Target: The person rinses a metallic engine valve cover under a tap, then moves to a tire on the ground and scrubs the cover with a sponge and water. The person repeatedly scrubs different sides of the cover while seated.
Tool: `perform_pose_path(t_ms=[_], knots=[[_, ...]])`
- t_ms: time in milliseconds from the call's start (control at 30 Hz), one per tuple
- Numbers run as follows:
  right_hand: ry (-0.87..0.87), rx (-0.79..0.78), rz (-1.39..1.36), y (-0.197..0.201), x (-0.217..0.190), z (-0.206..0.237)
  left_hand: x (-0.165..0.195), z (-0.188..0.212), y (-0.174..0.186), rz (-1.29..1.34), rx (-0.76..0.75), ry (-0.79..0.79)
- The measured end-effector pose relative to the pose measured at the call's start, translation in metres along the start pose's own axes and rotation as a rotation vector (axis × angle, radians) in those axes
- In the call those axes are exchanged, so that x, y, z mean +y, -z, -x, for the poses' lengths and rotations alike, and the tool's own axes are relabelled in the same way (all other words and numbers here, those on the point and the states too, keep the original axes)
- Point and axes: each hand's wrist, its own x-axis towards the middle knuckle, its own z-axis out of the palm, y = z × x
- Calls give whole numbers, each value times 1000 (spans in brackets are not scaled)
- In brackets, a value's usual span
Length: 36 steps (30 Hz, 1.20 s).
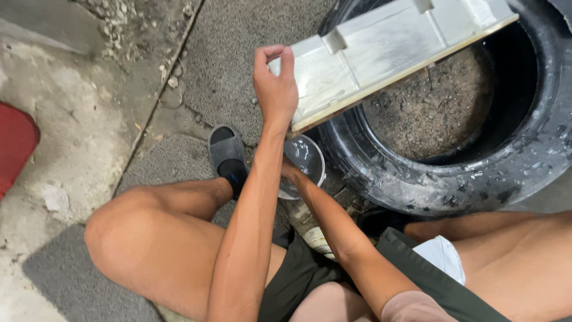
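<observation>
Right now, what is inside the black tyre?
Inside the tyre, dark dirt and small debris are visible. A long silver metal part lies across the top, held by the left hand; it hides the upper area.

The tire was black, flecked with pale spots. Across its top lay a dull silver-grey metal part with a tan edge. Just beside the tire, a bowl looked shiny grey. Farther out lay a dark grey sandal, and well away, something red.
</observation>
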Motion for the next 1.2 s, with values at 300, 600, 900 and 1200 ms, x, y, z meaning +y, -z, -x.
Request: perform_pose_path(t_ms=[300,600,900,1200], knots=[[0,-33,645,31,-8,35,-7,-3,0,-33,-18,-26],[78,-58,757,72,-44,96,-7,-6,-2,-39,0,-20],[133,238,696,122,-47,119,-12,-9,-2,-27,-5,-23],[27,331,691,137,-54,124,-6,-7,-1,-42,-19,-4]])
